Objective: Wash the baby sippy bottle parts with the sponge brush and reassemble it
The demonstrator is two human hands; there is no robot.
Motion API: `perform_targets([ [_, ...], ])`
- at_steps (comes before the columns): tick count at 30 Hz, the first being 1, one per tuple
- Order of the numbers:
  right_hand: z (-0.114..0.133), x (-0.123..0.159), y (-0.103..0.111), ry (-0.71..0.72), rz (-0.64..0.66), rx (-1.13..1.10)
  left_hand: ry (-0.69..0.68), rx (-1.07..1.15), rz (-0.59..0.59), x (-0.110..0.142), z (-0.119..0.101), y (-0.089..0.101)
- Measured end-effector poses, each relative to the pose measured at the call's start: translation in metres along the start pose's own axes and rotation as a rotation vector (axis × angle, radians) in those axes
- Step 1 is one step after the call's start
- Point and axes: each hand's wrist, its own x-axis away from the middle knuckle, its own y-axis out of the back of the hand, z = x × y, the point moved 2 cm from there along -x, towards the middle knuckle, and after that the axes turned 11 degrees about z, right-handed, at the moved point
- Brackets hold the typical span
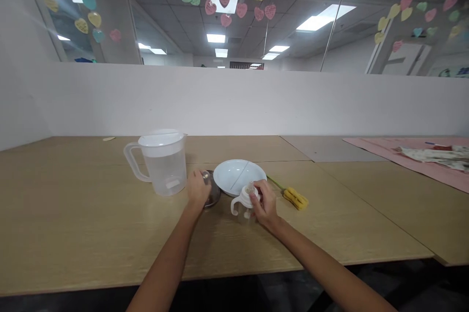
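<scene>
My right hand (266,203) is closed round the upper part of a baby bottle (245,197) with a white collar, a curved handle and a clear teat on top. Its lower part looks see-through and blends into the table. At the rim of a dark metal dish (213,198), my left hand (198,189) has its fingers curled in, with a small clear thing (205,175) at the fingertips that I cannot make out. Behind the bottle sits a white bowl (227,171), a thin straight stick or tube (241,175) lying across it.
A clear plastic pitcher (166,167) with a lid stands left of my left hand. To the right lies a yellow sponge brush (295,198) on a green handle. Pink cloth (373,153) covers the far right, under some white fabric (432,157). A white wall (234,101) backs the table (110,234).
</scene>
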Motion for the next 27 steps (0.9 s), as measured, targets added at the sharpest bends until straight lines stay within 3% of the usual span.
perform_targets([
  [3,-0.001,0.001,-0.001,-0.030,-0.027,-0.011,-0.079,0.205,-0.402,0.002,-0.004,0.012],
  [5,-0.002,0.002,-0.002,-0.056,-0.046,-0.029,-0.263,0.383,-0.545,0.009,-0.014,0.015],
  [6,-0.003,0.003,-0.003,-0.074,-0.049,-0.043,-0.370,0.447,-0.555,0.014,-0.021,0.015],
  [10,-0.009,0.006,-0.007,-0.159,-0.037,-0.094,-0.816,0.441,-0.422,0.042,-0.056,0.001],
  [12,-0.011,0.007,-0.008,-0.160,-0.026,-0.104,-0.957,0.409,-0.387,0.055,-0.068,-0.006],
  [16,-0.011,0.009,-0.009,-0.086,-0.010,-0.054,-0.911,0.425,-0.317,0.067,-0.079,-0.007],
  [22,-0.010,0.012,-0.011,0.024,0.030,0.040,-0.861,0.451,-0.084,0.072,-0.088,0.001],
  [27,-0.008,0.010,-0.008,0.083,0.015,0.122,-0.839,0.508,0.020,0.073,-0.090,0.000],
])
